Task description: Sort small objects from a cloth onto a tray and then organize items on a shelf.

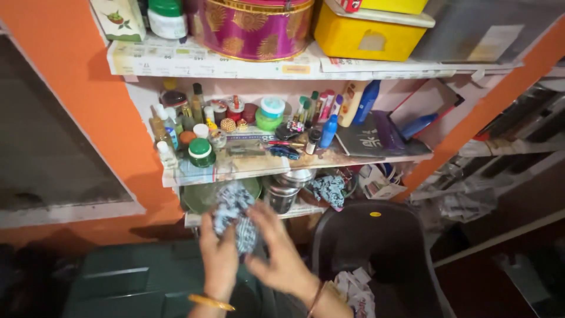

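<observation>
Looking down from the head camera, I had both hands raised in front of the lowest shelf point(306, 209) of an orange-walled alcove. The left hand point(219, 254) was clenched around the lower end of a bunched black-and-white patterned cloth point(234, 213), so that grip was grasping it. The cloth rose from that fist, its long axis roughly upright and leaning a little to the right, with the top of the bundle level with the shelf's front edge and overlapping a green dish point(200, 197) behind it.

The right hand point(278, 250) was just beside the cloth on its right, fingers spread and blurred. Its grip looked released, and I could not tell whether the fingertips touched the fabric. So the cloth lay up and to the left of the right hand, and the left hand was plainly the nearer one, already holding it.

A second patterned cloth point(329, 189) lay on the same shelf further right, beside a steel pot point(283, 194). A dark plastic chair point(376, 247) stood below it, near my right forearm.
</observation>
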